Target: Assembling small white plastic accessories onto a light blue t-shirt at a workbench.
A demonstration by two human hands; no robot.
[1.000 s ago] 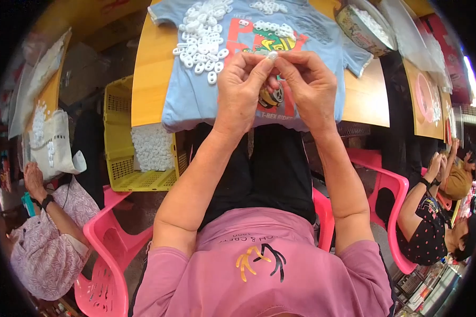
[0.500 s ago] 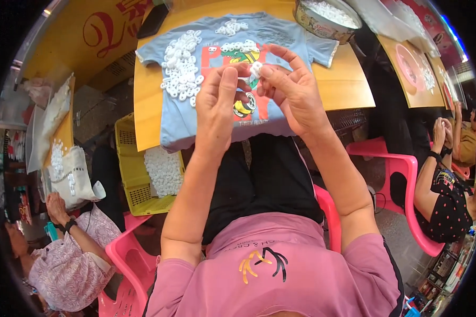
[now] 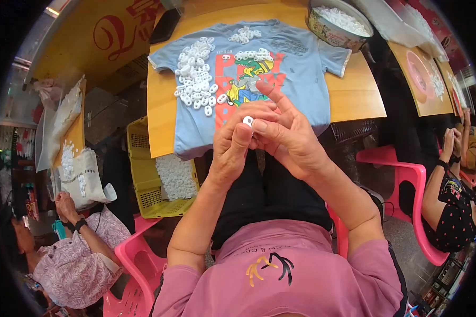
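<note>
As left hand point(image 3: 230, 143) and right hand point(image 3: 297, 147) pinch a piece point(image 3: 248, 121), pile point(image 3: 193, 74) near left edge of shirt point(image 3: 301, 84), bench point(image 3: 357, 90) beneath

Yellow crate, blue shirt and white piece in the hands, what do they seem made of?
Yellow crate: likely moulded plastic, slightly glossy, with lattice walls. Blue shirt: matte cloth, draping softly at its hem. White piece: probably smooth plastic, evenly white, but too small for certainty.
</note>
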